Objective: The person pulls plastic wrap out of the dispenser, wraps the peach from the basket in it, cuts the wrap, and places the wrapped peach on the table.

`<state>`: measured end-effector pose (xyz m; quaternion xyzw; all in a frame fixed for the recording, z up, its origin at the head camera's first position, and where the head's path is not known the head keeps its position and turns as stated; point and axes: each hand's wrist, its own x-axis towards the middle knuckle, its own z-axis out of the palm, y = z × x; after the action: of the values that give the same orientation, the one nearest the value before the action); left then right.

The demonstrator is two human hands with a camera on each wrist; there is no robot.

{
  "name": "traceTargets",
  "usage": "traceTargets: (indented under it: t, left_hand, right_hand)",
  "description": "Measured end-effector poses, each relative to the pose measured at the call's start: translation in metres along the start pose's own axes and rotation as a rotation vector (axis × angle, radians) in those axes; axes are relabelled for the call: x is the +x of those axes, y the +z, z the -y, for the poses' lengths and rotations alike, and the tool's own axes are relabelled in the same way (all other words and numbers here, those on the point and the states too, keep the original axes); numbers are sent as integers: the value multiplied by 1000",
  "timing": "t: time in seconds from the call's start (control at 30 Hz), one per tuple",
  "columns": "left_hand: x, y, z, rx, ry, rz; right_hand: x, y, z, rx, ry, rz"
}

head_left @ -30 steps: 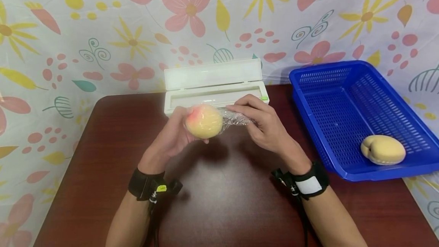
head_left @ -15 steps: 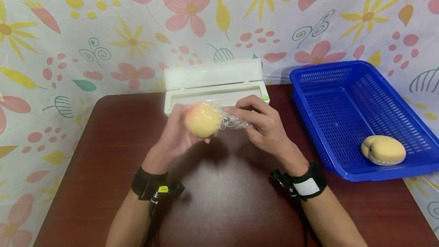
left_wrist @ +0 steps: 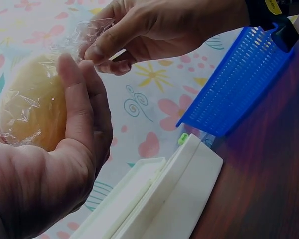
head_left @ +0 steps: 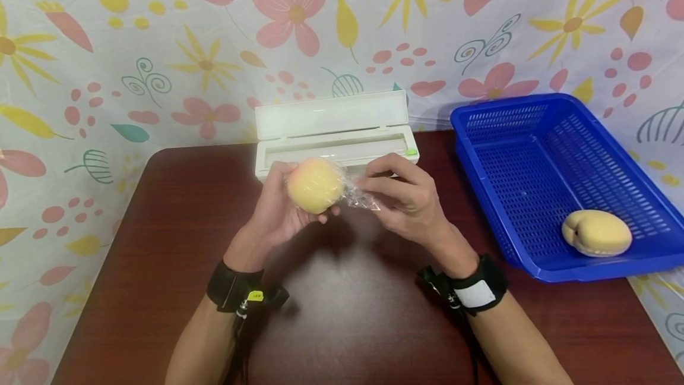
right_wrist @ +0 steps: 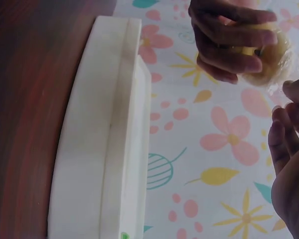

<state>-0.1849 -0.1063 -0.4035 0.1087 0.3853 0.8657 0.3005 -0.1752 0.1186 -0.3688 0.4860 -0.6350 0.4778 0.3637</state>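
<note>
A yellow peach (head_left: 316, 186) with a pink blush is wrapped in clear cling film (head_left: 359, 196), which gathers into a crumpled tail on its right. My left hand (head_left: 278, 207) holds the peach from the left and below, its fingers curled around it in the left wrist view. At the film's loose tail, my right hand (head_left: 408, 198) has its thumb and fingers bent about the plastic. Both hands are above the table, in front of a long white cling film dispenser (head_left: 335, 114) whose lid stands raised. A small green slider (head_left: 411, 152) sits at the dispenser's right end.
At the right stands a blue perforated basket (head_left: 483, 195) with another yellow peach (head_left: 597, 233) lying in its near right part. A dark red-brown table (head_left: 342, 325) lies under everything. Behind it hangs a flower-printed cloth (head_left: 214, 28).
The wrapped peach has turned so its pink side shows less, and has shifted slightly left. My right fingers have moved along the film tail, whose end now dips lower and shows a free corner.
</note>
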Motion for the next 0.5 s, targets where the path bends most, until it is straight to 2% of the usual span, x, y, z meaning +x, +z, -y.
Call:
traceTargets:
  t: [0.33,0.5]
  left_hand:
    - [3,-1,3,-24,-16,54]
    - [4,-1,5,-11,-5,42]
  right_hand:
    - [-16,4,-13,-121,-48,84]
    - [-18,4,-14,-192,-47,150]
